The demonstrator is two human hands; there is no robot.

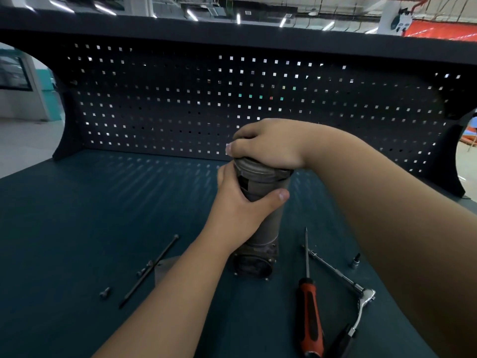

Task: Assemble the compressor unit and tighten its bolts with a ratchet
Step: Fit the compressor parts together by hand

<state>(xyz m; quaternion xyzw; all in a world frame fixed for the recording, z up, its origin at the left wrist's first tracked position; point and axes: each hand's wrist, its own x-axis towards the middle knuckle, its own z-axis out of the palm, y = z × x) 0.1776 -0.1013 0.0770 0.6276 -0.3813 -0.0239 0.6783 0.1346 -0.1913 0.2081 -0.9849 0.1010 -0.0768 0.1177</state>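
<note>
Compressor unit (265, 228): upright grey cylinder, dark base, left hand (240, 202) and right hand (268, 143) fingers (244, 149) curled round it.

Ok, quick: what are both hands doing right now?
Left hand: grips the compressor cylinder body.
Right hand: curled over the cylinder's top cap.

Legible markings: none recorded.

No text, brand, number or sign can be read. A dark rectangular patch (244, 183) is seen on the body of the compressor unit (263, 228), possibly a label, but too blurred for any lettering to be made out. A dark plaque with white shapes (398, 23) is mounted on a far pillar (389, 11), too small to be read. A wall screen (13, 73) at the left edge is shown blurred, with no characters distinguishable.
</note>
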